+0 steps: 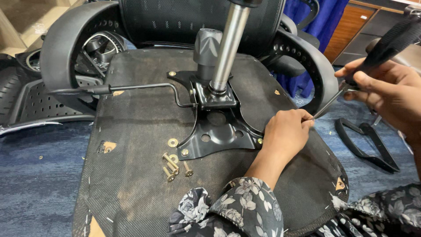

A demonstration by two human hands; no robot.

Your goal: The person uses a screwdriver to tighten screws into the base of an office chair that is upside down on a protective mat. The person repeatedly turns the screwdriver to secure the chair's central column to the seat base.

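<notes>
An office chair lies upside down, its seat underside (pixel 140 131) covered in black fabric. A black metal mechanism plate (pixel 219 131) with a silver gas cylinder (pixel 226 48) is mounted at its middle. My left hand (pixel 287 134) rests on the seat beside the plate's right corner, fingers pinched at the tip of a screwdriver (pixel 372 57). My right hand (pixel 388 90) grips the screwdriver's black handle, its shaft slanting down to the left hand. Loose brass bolts (pixel 173 167) and a washer (pixel 173 142) lie on the fabric below the plate.
Black armrests curve at the left (pixel 66 48) and right (pixel 313 61) of the seat. A lever rod (pixel 140 87) runs left from the mechanism. A black plastic bracket (pixel 368 142) lies on the blue carpet at right. Wooden cabinets stand at the far right.
</notes>
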